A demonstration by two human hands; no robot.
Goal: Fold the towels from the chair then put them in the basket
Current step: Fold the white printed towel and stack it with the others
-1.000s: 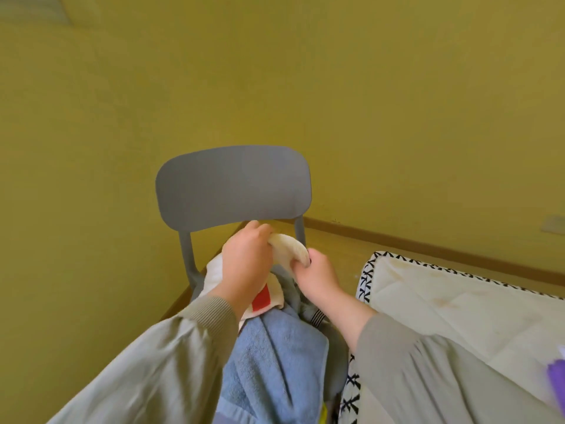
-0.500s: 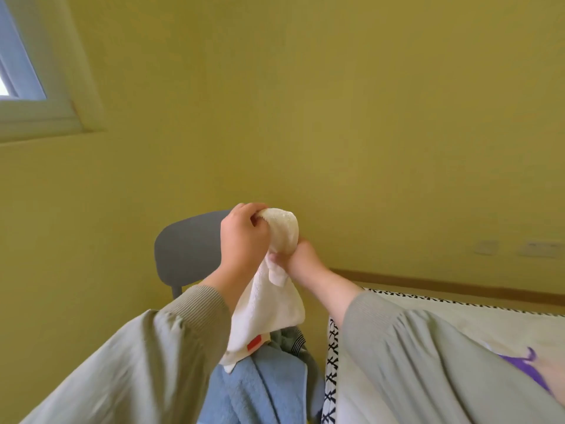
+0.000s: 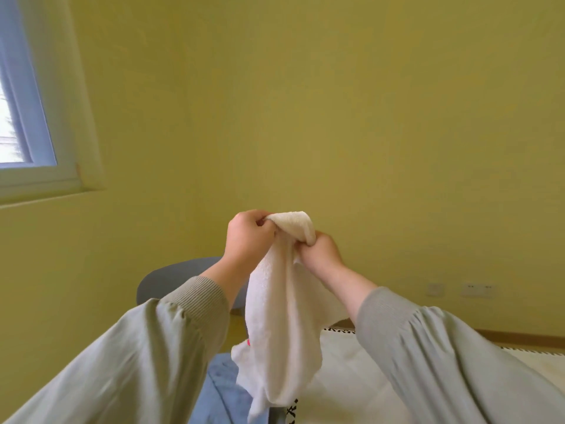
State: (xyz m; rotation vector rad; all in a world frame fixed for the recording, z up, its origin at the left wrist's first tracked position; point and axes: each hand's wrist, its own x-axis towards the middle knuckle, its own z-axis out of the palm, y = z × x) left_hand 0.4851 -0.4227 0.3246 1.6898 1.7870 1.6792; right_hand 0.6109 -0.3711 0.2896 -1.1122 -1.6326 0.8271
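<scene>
A white towel (image 3: 282, 325) hangs bunched above a blue towel (image 3: 221, 390) by the grey chair (image 3: 171, 278).

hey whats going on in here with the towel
A person holds a white towel up in front of them, the left hand and right hand both gripping its bunched top edge close together. The rest hangs loose, not yet folded. Below it lies a blue towel, with the grey chair behind and a cream bed cover to the right. No basket is in view.
</scene>
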